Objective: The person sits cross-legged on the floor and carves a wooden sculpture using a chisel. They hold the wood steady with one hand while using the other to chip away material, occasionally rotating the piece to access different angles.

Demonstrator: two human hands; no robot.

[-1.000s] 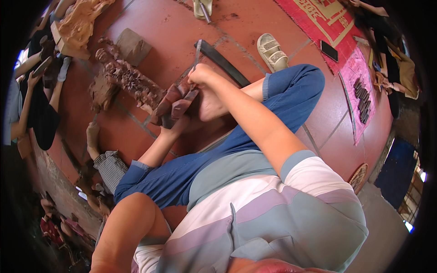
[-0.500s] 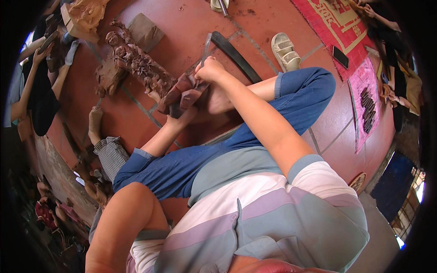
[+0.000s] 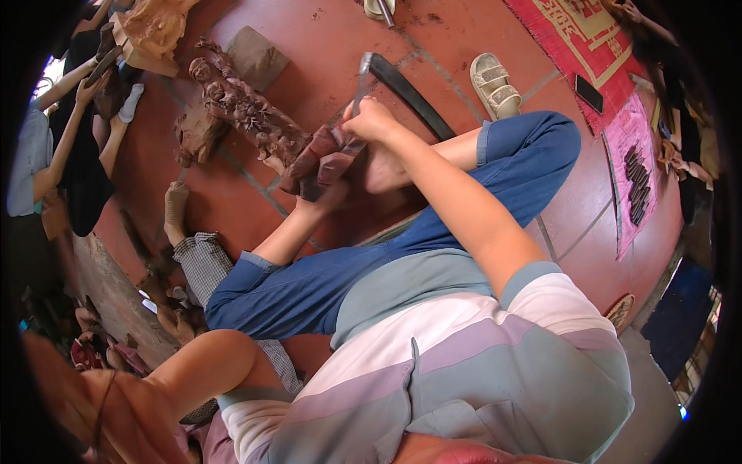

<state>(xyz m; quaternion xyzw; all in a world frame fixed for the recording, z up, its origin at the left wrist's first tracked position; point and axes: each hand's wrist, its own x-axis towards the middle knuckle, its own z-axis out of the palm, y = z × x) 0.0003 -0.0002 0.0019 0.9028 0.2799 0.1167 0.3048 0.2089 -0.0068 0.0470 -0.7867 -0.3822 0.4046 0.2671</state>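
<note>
My right hand (image 3: 370,120) is closed round a flat grey metal tool, apparently a chisel (image 3: 362,81), its upper end sticking up past the fingers. The hand is right at the broad base of a dark brown wooden carving (image 3: 270,131). That carving lies tilted across the floor, figures and leaves cut along its length, its base between my bare feet (image 3: 384,172). My left arm bends back at the elbow, and my left hand (image 3: 116,414) is large and blurred at the lower left edge; its fingers cannot be made out.
A dark curved strip (image 3: 410,97) lies beyond my right hand, near a beige sandal (image 3: 495,85). A wood block (image 3: 253,58) sits behind the carving. To the right are a phone (image 3: 589,94) on a red mat and dark tools (image 3: 638,185) on pink cloth. People work at both sides.
My left arm has swung outward to the left, bringing the blurred hand into view. The whole scene has shifted slightly right. My right hand keeps its hold on the chisel by the carving's base.
</note>
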